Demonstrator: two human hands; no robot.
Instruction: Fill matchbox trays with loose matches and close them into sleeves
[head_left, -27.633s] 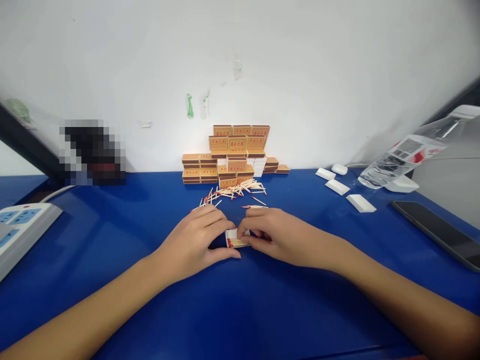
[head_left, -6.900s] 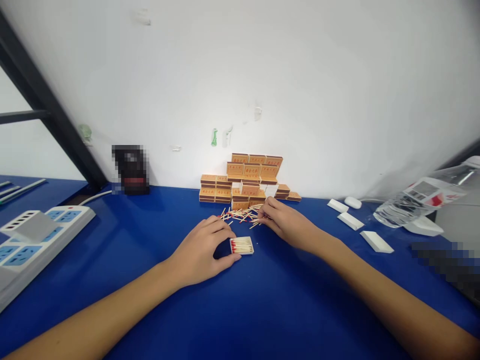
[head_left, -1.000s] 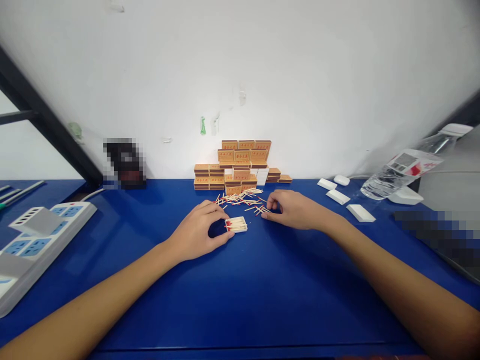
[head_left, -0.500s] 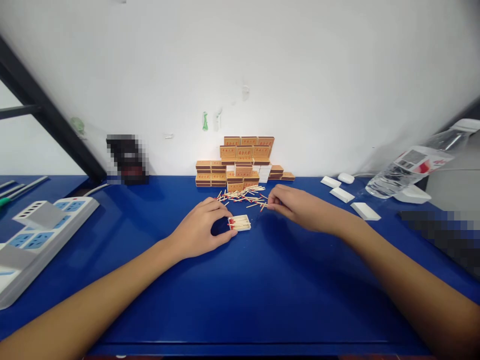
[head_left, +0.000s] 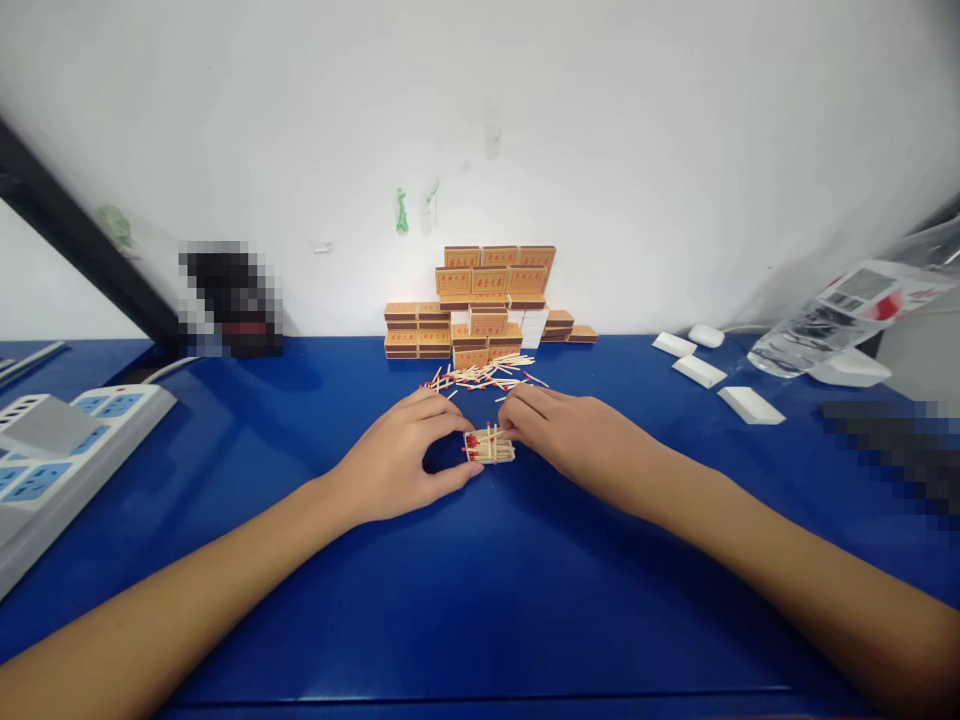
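My left hand (head_left: 409, 452) grips the left end of a small white matchbox tray (head_left: 512, 456) between thumb and fingers. Inside the tray lie wooden matches (head_left: 491, 453) with red heads mostly toward the left. My right hand (head_left: 566, 425) is closed in a pinch over the tray's right side, its fingertips on matches there. A couple of matches stick up crosswise above the others. Just behind both hands a loose heap of matches (head_left: 480, 376) is spread on the blue table (head_left: 465, 590).
Stacked orange matchboxes (head_left: 491, 283) stand against the wall. On the right are white wedge-shaped pieces (head_left: 699, 371), a white rounded case (head_left: 706, 335) and a tilted plastic bottle (head_left: 814, 320). A power strip (head_left: 90, 440) lies at the left.
My right hand has moved left from the loose heap to the tray, bringing matches with it. My left hand still holds the tray. The view has shifted slightly.
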